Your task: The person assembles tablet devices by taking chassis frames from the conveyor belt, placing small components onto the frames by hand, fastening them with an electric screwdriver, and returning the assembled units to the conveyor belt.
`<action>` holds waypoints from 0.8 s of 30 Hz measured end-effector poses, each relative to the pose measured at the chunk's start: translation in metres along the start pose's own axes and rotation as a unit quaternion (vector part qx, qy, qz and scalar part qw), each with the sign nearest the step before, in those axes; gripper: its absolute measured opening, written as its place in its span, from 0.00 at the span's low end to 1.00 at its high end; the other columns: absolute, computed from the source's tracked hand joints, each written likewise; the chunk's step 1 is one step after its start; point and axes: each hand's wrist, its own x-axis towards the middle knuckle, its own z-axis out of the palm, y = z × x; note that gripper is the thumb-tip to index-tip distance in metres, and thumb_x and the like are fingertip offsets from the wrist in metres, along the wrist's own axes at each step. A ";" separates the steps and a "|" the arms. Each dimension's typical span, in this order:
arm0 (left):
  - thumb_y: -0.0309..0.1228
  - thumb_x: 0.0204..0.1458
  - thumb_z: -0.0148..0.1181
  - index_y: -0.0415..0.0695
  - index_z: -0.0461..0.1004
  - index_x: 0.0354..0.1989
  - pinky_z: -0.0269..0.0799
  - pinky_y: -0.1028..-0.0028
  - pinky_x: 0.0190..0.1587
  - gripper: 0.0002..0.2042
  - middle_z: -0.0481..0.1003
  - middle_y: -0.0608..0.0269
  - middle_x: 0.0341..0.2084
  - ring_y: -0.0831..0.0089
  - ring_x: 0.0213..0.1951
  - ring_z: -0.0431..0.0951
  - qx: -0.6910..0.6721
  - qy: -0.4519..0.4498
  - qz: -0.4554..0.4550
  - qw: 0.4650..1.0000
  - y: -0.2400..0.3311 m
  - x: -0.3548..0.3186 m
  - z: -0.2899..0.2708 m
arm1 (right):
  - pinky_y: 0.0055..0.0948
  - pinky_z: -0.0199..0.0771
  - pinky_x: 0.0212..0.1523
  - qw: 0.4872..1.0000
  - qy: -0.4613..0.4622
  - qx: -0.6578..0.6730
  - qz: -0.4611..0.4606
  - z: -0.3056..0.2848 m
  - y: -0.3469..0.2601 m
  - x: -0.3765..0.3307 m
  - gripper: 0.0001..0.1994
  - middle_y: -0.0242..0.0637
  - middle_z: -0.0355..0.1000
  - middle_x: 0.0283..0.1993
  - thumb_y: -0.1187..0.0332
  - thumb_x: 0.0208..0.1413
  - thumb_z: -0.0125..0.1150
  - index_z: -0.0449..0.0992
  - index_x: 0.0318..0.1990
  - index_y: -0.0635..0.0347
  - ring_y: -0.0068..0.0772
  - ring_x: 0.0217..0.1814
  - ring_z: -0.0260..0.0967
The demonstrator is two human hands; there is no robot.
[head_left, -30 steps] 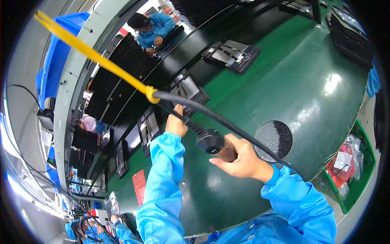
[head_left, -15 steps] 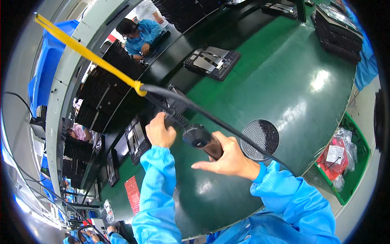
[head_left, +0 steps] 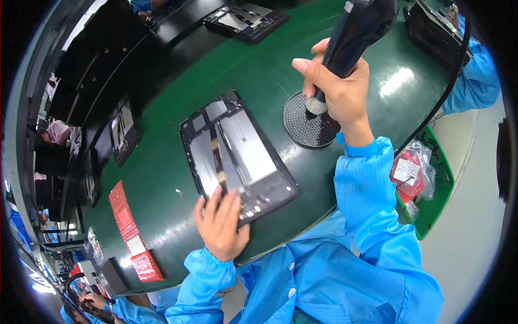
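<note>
Left hand (head_left: 220, 227) laid flat, fingers released, on near edge of opened tablet (head_left: 237, 156) on green desk (head_left: 162, 162). Electric screwdriver (head_left: 353, 32) clenched by right hand (head_left: 334, 89), tip set on round perforated pad (head_left: 310, 121).

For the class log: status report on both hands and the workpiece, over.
Left hand flat on near end of opened tablet chassis. Right hand grips black electric screwdriver, tip on round perforated screw tray. Nothing lying on chassis besides that hand.
</note>
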 end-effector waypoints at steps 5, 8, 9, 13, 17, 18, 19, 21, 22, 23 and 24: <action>0.35 0.32 0.73 0.36 0.73 0.43 0.54 0.46 0.58 0.27 0.73 0.53 0.48 0.55 0.56 0.69 -0.105 -0.087 -0.004 0.991 0.026 -0.025 0.006 | 0.19 0.63 0.14 1.000 -0.003 -0.008 0.004 -0.004 0.009 -0.007 0.13 0.31 0.69 0.19 0.78 0.43 0.69 0.69 0.34 0.66 0.19 0.15 0.65; 0.28 0.34 0.71 0.35 0.73 0.44 0.55 0.47 0.58 0.25 0.73 0.52 0.48 0.57 0.56 0.69 -0.123 -0.058 -0.023 0.990 0.036 -0.025 0.011 | 0.19 0.63 0.15 1.000 -0.009 -0.011 0.016 0.000 0.010 -0.010 0.14 0.31 0.69 0.19 0.78 0.42 0.70 0.69 0.34 0.65 0.19 0.15 0.65; 0.27 0.34 0.71 0.36 0.73 0.44 0.55 0.48 0.58 0.24 0.73 0.51 0.47 0.57 0.56 0.69 -0.123 -0.045 -0.028 0.991 0.040 -0.026 0.014 | 0.19 0.64 0.15 1.000 -0.019 -0.012 0.020 0.000 0.011 -0.011 0.14 0.31 0.69 0.19 0.78 0.42 0.70 0.70 0.35 0.65 0.19 0.15 0.65; 0.23 0.37 0.67 0.36 0.73 0.43 0.56 0.50 0.58 0.20 0.74 0.51 0.46 0.57 0.54 0.71 -0.137 -0.025 -0.033 0.990 0.044 -0.019 0.016 | 0.20 0.63 0.18 0.998 -0.027 -0.035 0.036 0.001 0.012 -0.012 0.14 0.31 0.69 0.18 0.78 0.44 0.69 0.69 0.37 0.66 0.21 0.16 0.66; 0.19 0.40 0.64 0.38 0.74 0.43 0.59 0.50 0.57 0.18 0.77 0.53 0.39 0.59 0.46 0.77 -0.227 0.010 0.039 0.973 0.030 -0.026 0.012 | 0.20 0.63 0.18 0.998 -0.041 -0.028 0.040 0.003 0.016 -0.012 0.14 0.30 0.69 0.18 0.78 0.44 0.68 0.69 0.37 0.66 0.20 0.16 0.66; 0.19 0.40 0.64 0.38 0.74 0.43 0.59 0.50 0.57 0.18 0.77 0.53 0.39 0.59 0.46 0.77 -0.228 0.009 0.040 0.973 0.029 -0.024 0.011 | 0.20 0.63 0.18 0.997 -0.048 -0.030 0.047 0.004 0.017 -0.012 0.13 0.30 0.69 0.18 0.79 0.44 0.67 0.69 0.36 0.65 0.20 0.16 0.66; 0.18 0.40 0.63 0.39 0.74 0.41 0.59 0.50 0.57 0.16 0.78 0.53 0.37 0.59 0.44 0.78 -0.241 0.015 0.037 0.970 0.029 -0.022 0.009 | 0.20 0.63 0.18 0.997 -0.046 -0.031 0.048 0.004 0.019 -0.012 0.13 0.30 0.69 0.18 0.79 0.44 0.67 0.69 0.36 0.65 0.20 0.16 0.66; 0.17 0.41 0.62 0.40 0.74 0.40 0.60 0.50 0.56 0.15 0.78 0.54 0.35 0.60 0.42 0.79 -0.253 0.022 0.035 0.967 0.029 -0.020 0.009 | 0.19 0.63 0.17 0.997 -0.050 -0.030 0.058 0.004 0.021 -0.012 0.13 0.30 0.69 0.18 0.80 0.44 0.66 0.69 0.36 0.65 0.20 0.15 0.66; 0.17 0.41 0.63 0.40 0.75 0.38 0.60 0.50 0.56 0.13 0.78 0.54 0.35 0.60 0.43 0.79 -0.275 0.038 -0.011 0.961 0.031 -0.020 0.010 | 0.19 0.63 0.17 0.997 -0.049 -0.031 0.056 0.004 0.020 -0.012 0.13 0.30 0.69 0.18 0.80 0.44 0.66 0.69 0.36 0.65 0.20 0.15 0.66; 0.17 0.41 0.63 0.40 0.75 0.36 0.60 0.49 0.56 0.12 0.78 0.54 0.35 0.60 0.43 0.79 -0.296 0.054 -0.057 0.952 0.032 -0.020 0.011 | 0.19 0.63 0.16 0.997 -0.045 -0.031 0.053 0.004 0.020 -0.013 0.13 0.30 0.69 0.18 0.79 0.43 0.68 0.68 0.35 0.65 0.19 0.15 0.65; 0.17 0.41 0.63 0.40 0.75 0.36 0.60 0.49 0.56 0.12 0.78 0.54 0.35 0.60 0.43 0.79 -0.295 0.054 -0.057 0.952 0.030 -0.019 0.009 | 0.19 0.63 0.15 0.997 -0.042 -0.030 0.051 0.004 0.020 -0.014 0.14 0.30 0.68 0.18 0.78 0.43 0.69 0.68 0.34 0.64 0.18 0.15 0.65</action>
